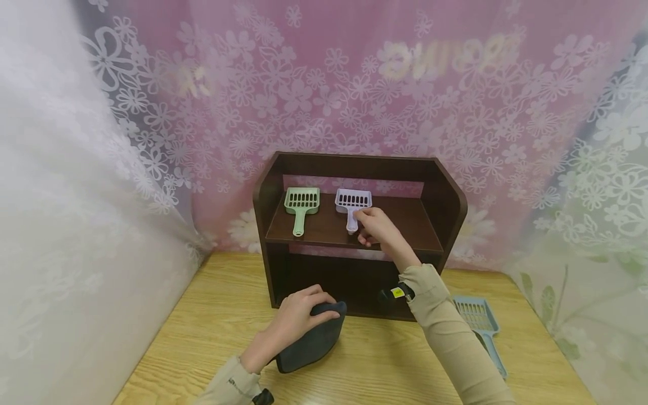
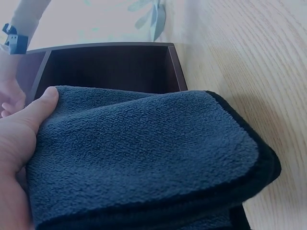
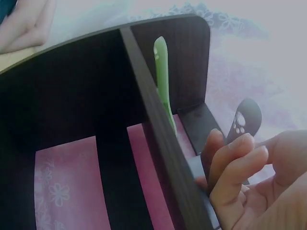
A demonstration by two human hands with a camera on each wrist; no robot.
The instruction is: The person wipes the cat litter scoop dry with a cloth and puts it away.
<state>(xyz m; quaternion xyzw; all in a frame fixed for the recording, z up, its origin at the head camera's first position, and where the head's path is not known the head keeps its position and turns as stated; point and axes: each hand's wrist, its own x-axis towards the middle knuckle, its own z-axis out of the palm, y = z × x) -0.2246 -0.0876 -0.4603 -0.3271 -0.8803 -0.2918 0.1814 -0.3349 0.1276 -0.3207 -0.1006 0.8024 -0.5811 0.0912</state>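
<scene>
A lavender litter scoop (image 1: 350,219) lies on the upper board of a dark brown shelf, its slotted head toward the back. My right hand (image 1: 378,228) pinches its handle near the front edge; in the right wrist view the paw-marked handle end (image 3: 249,115) sticks out past the curled fingers. Lower down, in front of the shelf, my left hand (image 1: 296,315) grips a folded dark blue-grey cloth (image 1: 311,344). Thumb on top, that hand holds the cloth's left side in the left wrist view, with the black-edged fold (image 2: 153,148) spreading to the right.
To the left on the upper board lies a green litter scoop (image 1: 300,219). The two-level shelf (image 1: 405,222) stands on a wooden table (image 1: 223,326). A blue litter scoop (image 1: 490,340) rests on the table at right, partly behind my right sleeve. Flowered curtains (image 1: 324,84) surround the table.
</scene>
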